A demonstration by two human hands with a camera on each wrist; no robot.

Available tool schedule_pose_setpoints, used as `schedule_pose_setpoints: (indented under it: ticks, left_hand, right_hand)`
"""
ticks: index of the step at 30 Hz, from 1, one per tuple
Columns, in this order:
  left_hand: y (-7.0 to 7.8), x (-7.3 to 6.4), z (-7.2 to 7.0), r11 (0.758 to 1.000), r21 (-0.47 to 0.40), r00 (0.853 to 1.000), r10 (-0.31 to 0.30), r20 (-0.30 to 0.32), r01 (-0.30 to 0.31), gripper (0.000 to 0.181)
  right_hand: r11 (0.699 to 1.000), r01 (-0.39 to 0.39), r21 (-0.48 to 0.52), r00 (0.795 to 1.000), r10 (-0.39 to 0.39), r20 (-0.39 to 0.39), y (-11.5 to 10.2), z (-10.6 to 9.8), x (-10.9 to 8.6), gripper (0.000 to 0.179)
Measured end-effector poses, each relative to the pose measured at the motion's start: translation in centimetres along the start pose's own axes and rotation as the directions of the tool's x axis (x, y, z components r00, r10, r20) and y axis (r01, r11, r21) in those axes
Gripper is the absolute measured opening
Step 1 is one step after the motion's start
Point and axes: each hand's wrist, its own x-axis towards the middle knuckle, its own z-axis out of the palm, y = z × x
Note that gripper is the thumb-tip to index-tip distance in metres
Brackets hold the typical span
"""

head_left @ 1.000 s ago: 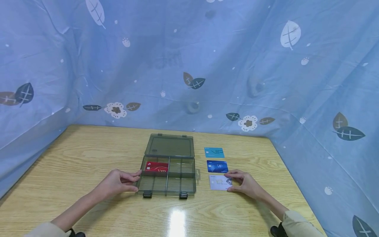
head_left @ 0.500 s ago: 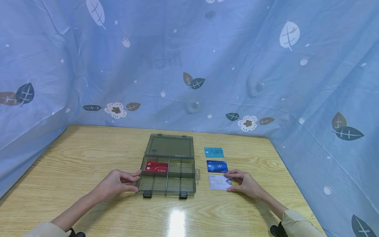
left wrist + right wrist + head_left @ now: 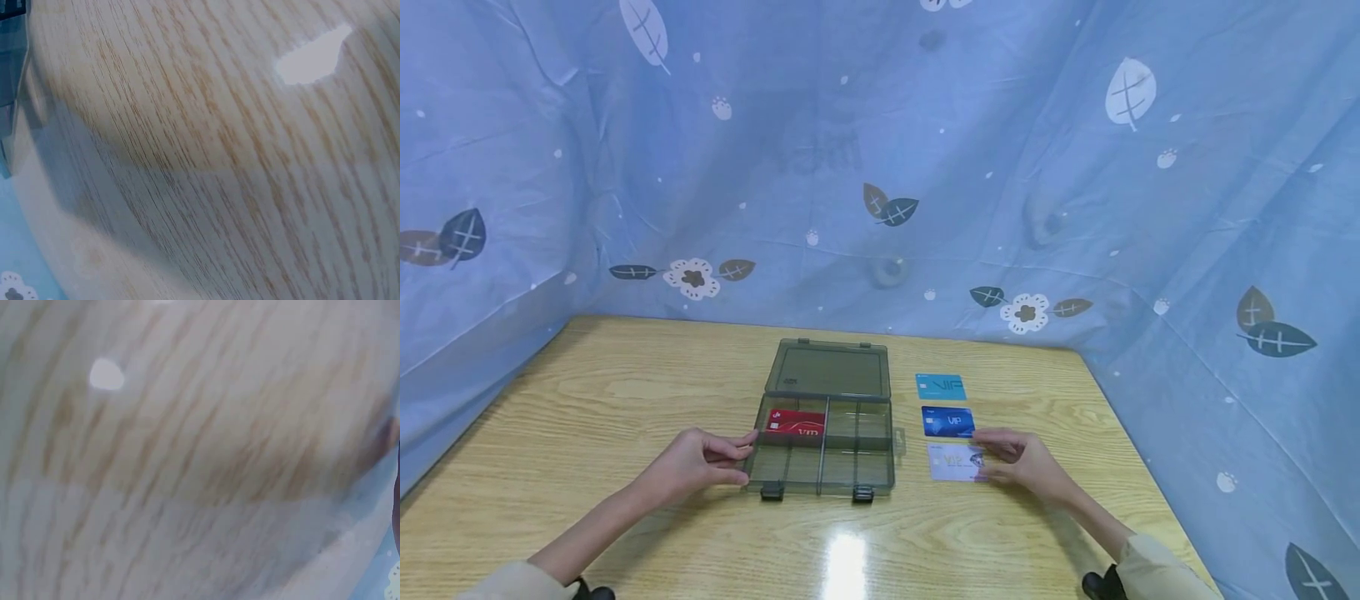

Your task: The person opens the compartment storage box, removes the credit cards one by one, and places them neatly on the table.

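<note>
A smoky see-through divider box [image 3: 876,421] lies with its lid [image 3: 831,371] folded back. A red card with VIP lettering [image 3: 790,422] lies in its far-left part. My left hand [image 3: 696,462] touches the box's left side, the fingers fairly straight and the thumb apart below them. At the right, my right hand [image 3: 1022,462] is over the right end of a white VIP card [image 3: 951,461], which lies flat on the table; contact is unclear. Behind that card lie a dark blue VIP card [image 3: 947,422] and a teal VIP card [image 3: 940,387].
The wooden table [image 3: 647,375] ends at a blue patterned cloth [image 3: 820,208] behind and on both sides. Two dark latches [image 3: 862,493] stick out at the box's front. Both wrist views show mostly tabletop, with a corner of the box [image 3: 12,69] in the left one.
The right hand's thumb and fingertips have shifted slightly up and right over the white card, with the thumb off its front edge. The cards, box and left hand have stayed put.
</note>
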Motion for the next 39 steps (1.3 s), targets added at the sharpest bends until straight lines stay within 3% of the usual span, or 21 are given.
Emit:
schedule_pose_setpoints:
  ticks: [4, 8, 20, 28, 39]
  left_hand:
    - [0.0, -0.1, -0.1, 1.0, 0.009, 1.0, -0.006, -0.008, 0.006, 0.034]
    - [-0.2, -0.4, -0.2, 1.0, 0.018, 1.0, -0.006, -0.019, 0.006, 0.034]
    - [-0.3, -0.6, -0.3, 0.999, 0.032, 1.0, 0.0, -0.023, 0.001, 0.035]
    - [-0.4, -0.4, -0.3, 1.0, 0.025, 1.0, 0.007, -0.014, -0.007, 0.035]
    - [-0.5, 0.1, 0.0, 1.0, 0.003, 1.0, 0.013, -0.008, -0.013, 0.034]
  right_hand:
    - [0.995, -0.001, 0.097, 0.999, 0.005, -0.043, -1.2, 0.0, -0.1, 0.048]
    - [0.997, -0.008, 0.083, 0.996, 0.015, -0.086, -2.7, 0.4, 0.1, 0.044]
    - [0.973, -0.1, 0.21, 0.984, 0.128, -0.125, -6.9, 4.0, 1.1, 0.047]
    - [0.91, -0.175, 0.377, 0.974, 0.216, -0.07, -9.2, 5.8, 1.9, 0.052]
    - [0.889, -0.15, 0.432, 0.987, 0.16, 0.013, -11.1, 8.2, 4.0, 0.051]
